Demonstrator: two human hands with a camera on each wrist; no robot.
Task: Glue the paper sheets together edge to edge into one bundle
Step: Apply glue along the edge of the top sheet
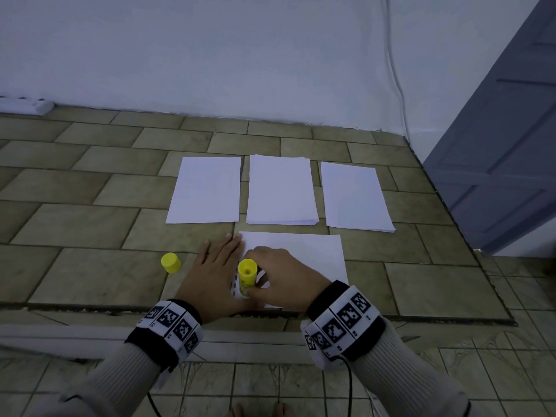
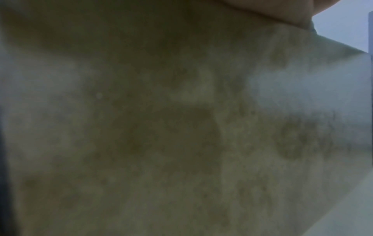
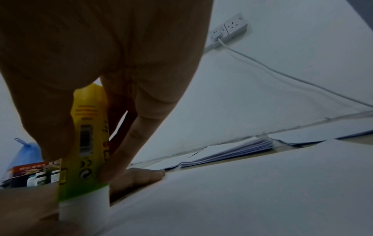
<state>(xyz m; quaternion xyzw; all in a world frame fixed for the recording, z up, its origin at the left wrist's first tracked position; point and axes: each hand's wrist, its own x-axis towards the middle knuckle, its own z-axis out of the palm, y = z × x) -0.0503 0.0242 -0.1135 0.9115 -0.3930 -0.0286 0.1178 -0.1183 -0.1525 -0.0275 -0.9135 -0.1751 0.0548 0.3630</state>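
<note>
- Head view: the right hand gripped a yellow glue stick, held upright with its glue end down on the left edge of a sheet lying on the tiled floor. The left hand lay flat, fingers straight, pressing that same edge. The yellow cap stood on the floor just left of the left hand. Beyond the sheet lay three paper stacks in a row: left, middle, right.
- Left wrist view: blurred floor filled the frame; the fingers could not be made out.
- Right wrist view: fingers and thumb clasped the stick, its white tip on the sheet; the left hand's fingers rested flat behind it.
</note>
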